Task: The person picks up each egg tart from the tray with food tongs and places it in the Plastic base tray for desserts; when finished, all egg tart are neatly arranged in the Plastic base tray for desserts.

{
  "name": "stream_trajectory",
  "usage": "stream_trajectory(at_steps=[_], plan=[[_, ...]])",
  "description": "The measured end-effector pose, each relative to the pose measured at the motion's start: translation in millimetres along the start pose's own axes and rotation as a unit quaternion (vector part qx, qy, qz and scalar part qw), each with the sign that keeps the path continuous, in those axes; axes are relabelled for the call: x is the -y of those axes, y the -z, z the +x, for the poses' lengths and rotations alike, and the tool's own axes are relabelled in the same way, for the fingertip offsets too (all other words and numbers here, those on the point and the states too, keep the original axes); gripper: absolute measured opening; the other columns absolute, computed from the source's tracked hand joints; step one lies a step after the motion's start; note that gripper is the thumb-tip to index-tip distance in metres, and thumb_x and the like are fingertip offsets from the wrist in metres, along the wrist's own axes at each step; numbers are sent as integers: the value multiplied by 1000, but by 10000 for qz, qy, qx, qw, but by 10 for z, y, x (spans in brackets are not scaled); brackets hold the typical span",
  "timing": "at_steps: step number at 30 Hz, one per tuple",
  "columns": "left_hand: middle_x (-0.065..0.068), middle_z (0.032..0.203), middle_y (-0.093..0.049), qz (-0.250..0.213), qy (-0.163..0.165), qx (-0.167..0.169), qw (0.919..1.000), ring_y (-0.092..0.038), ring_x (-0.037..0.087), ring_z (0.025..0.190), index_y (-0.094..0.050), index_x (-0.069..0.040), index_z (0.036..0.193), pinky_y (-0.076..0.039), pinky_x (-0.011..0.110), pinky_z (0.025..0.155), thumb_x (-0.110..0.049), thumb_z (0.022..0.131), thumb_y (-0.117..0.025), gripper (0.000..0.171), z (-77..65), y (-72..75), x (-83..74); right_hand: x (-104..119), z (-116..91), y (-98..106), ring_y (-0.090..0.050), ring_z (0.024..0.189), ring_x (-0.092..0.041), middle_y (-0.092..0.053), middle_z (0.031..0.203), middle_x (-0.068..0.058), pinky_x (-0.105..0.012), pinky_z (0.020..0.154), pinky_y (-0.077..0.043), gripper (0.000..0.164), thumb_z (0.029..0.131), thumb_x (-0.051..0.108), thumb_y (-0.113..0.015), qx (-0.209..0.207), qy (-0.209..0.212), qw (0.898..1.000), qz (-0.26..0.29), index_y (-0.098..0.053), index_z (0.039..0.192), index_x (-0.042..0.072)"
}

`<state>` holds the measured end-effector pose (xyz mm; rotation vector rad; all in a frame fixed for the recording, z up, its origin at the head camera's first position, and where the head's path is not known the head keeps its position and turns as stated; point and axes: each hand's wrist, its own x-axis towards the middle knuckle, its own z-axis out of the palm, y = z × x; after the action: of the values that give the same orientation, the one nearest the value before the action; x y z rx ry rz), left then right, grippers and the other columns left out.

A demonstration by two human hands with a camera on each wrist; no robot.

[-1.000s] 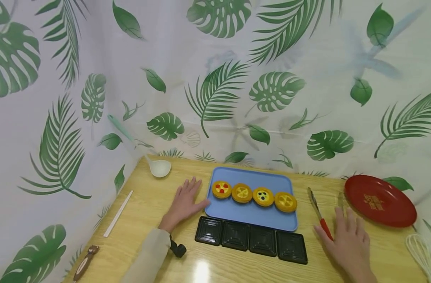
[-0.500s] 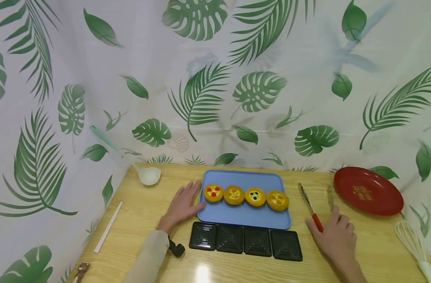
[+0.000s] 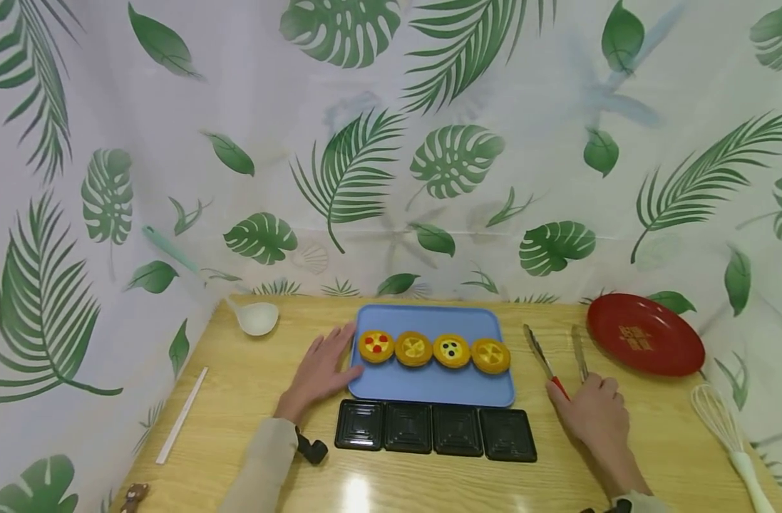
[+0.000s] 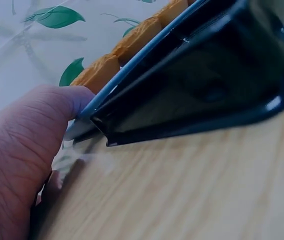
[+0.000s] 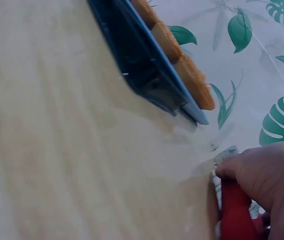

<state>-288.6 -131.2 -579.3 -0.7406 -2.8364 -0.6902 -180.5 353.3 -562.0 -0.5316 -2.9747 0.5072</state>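
A blue tray (image 3: 429,390) holds a row of several egg tarts (image 3: 413,349) with different toppings. My left hand (image 3: 319,367) lies at the tray's left edge, fingers extended, thumb right at the rim; the left wrist view shows the thumb (image 4: 74,100) at the tray's corner. To the right of the tray, my right hand (image 3: 596,413) grips a pair of metal tongs (image 3: 541,350) by the red handles. Their arms stand spread apart on the table, tips pointing away from me. In the right wrist view the thumb presses on the red handle (image 5: 236,207).
Several black square dishes (image 3: 408,427) line the tray's near side. A red oval plate (image 3: 669,335) and a whisk (image 3: 727,427) lie at the right. On the left are a ladle (image 3: 259,318), a white stick (image 3: 182,415) and a bear-headed handle (image 3: 134,496). A leaf-print curtain (image 3: 378,271) borders the table.
My right hand has gone from lying open over the tongs to curling round their red handles. The left hand stays by the tray. The head view has shifted to the right.
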Motion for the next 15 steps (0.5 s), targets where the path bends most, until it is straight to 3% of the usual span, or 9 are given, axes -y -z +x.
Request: stream_trajectory(at_steps=[5,8,12,15], plan=[[1,159,-28,109,-94,17,9999,-24,29,147,-24,-17,156,-16,51,118,-58,91,-52,82,32,-18,37,29,34,68,-46,92,-56,-38,103,-37,-55,59,-43,98,84,71,-54,288,-130,9993,185,-41,115,-20],[0,160,-26,217,-79,74,9997,-22,27,147,-24,-18,156,-14,50,119,-60,92,-50,81,41,-57,45,-8,47,110,-43,97,-57,-40,105,-38,-57,62,-43,93,85,67,-57,362,36,9987,370,-42,116,-19],[-2,161,-24,343,-106,28,9994,-23,27,147,-24,-19,156,-14,51,119,-60,93,-48,80,41,-81,41,-52,83,219,-51,80,-43,-50,93,-28,-46,56,-43,74,89,58,-57,320,553,9955,696,-46,106,-13],[-2,161,-24,393,-158,-51,9991,-25,29,146,-26,-20,156,-17,53,117,-59,93,-50,78,34,-59,35,-31,107,280,-49,68,-28,-49,83,-16,-35,51,-36,61,92,54,-57,279,887,9919,860,-44,101,-5]])
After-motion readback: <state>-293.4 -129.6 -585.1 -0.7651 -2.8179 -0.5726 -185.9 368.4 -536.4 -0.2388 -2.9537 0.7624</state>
